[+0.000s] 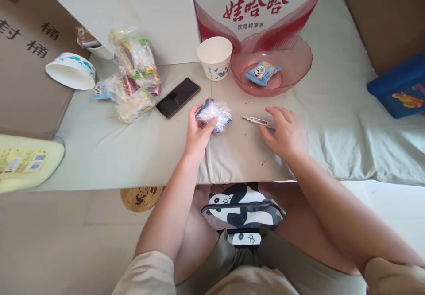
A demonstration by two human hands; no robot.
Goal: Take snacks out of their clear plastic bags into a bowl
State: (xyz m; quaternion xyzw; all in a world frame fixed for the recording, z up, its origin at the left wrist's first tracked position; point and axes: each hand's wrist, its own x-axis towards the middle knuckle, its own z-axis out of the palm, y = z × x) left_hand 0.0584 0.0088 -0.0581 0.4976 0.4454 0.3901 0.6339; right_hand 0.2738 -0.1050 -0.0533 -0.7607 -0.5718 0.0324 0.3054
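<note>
My left hand (199,131) is closed on a crumpled clear plastic wrapper (217,115) with blue parts, held just above the cloth. Thumb and fingers of my right hand (287,133) are parted around a slim utility knife (257,120), which looks to lie on the cloth; its rear end is hidden beneath the hand. Behind the hands stands a white paper cup (215,60). A pink ribbed bowl (292,71) beside it contains a blue snack packet (262,73). To the left of my left hand lies a dark phone (178,97).
A pile of clear and coloured wrappers (136,78) lies at the left, near a tipped paper bowl (71,71). Cardboard boxes (262,2) line the back. A yellow bottle (29,160) is at the left edge, a blue container (400,87) at the right.
</note>
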